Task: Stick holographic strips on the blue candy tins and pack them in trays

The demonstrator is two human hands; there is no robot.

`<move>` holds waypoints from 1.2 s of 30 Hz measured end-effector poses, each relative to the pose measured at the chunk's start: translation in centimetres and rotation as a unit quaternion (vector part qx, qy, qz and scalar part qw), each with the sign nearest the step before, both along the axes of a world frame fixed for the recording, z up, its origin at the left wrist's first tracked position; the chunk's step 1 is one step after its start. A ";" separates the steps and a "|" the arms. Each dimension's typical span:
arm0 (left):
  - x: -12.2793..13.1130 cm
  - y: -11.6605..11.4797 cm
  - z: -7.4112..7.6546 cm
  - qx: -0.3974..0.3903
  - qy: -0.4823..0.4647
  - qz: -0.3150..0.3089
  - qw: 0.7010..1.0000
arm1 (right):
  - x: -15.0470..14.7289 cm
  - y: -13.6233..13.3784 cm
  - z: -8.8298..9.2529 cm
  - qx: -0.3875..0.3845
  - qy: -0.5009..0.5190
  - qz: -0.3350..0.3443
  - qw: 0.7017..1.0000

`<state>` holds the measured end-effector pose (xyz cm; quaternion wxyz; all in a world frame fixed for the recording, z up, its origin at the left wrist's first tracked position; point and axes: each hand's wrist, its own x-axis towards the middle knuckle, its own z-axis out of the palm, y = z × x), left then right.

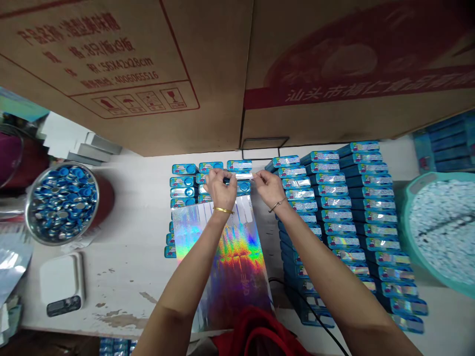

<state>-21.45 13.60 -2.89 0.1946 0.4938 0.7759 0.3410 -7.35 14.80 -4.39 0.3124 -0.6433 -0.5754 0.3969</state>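
My left hand (221, 188), with a gold bangle at the wrist, has its thumb and fingers pinched at the left end of a shiny silver label strip (243, 176). At the strip's right end, the fingertips of my right hand (270, 189) are closed together. Beneath the strip is a small blue tin (243, 187) with a round recess, partly hidden. Other blue tins (181, 192) lie in short rows around my left hand. A rainbow-shiny label sheet (237, 267) spreads under my left forearm and covers some of them.
Long rows of upright blue tins (336, 215) stand on the right, beside a teal basin (406, 217) of pale pellets. Large cardboard boxes (215, 123) wall off the back. At left are a metal-rimmed bowl (97, 198) of small blue-and-silver pieces and a white scale (59, 279). A black cable (311, 306) crosses the front.
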 end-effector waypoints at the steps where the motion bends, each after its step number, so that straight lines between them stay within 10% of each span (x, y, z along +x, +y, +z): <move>1: 0.0 0.2 -0.1 -0.014 0.016 -0.003 1.000 | 0.0 0.3 -0.3 -0.001 -0.008 0.005 1.000; 12: -0.4 1.1 0.3 -0.114 0.123 0.022 0.986 | -0.4 -0.5 -4.1 -0.013 0.118 -0.050 0.992; 18: -0.7 1.2 0.4 -0.129 0.116 0.011 0.985 | 0.2 -2.6 -4.2 0.026 0.046 0.046 0.998; 27: -13.3 -7.2 2.4 -0.008 0.146 -0.248 0.958 | -7.0 -7.1 2.3 0.172 -0.160 0.234 0.943; 36: -16.0 -9.6 0.9 -0.039 0.251 -0.318 0.914 | -12.6 -8.8 0.1 0.119 -0.171 0.282 0.937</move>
